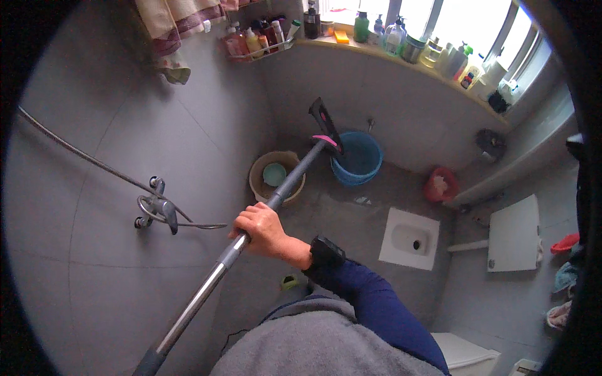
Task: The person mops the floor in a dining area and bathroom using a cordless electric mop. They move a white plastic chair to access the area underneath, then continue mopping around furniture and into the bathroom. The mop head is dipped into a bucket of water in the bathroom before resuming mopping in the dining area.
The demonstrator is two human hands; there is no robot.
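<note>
My right hand grips the grey and chrome pole of what looks like a flat mop, held diagonally in front of me. The pole's upper end carries a narrow black head with a pink joint, raised at the left rim of a blue bucket. Whether the head touches the bucket, I cannot tell. Left of the bucket stands a beige basin with a light green bowl in it. My left hand is out of view; the pole's lower end runs out at the bottom left.
A white squat toilet is set in the grey floor, with a red bin behind it. A shower mixer with a metal hose juts from the left wall. Bottles line the window ledge and fill a wire rack.
</note>
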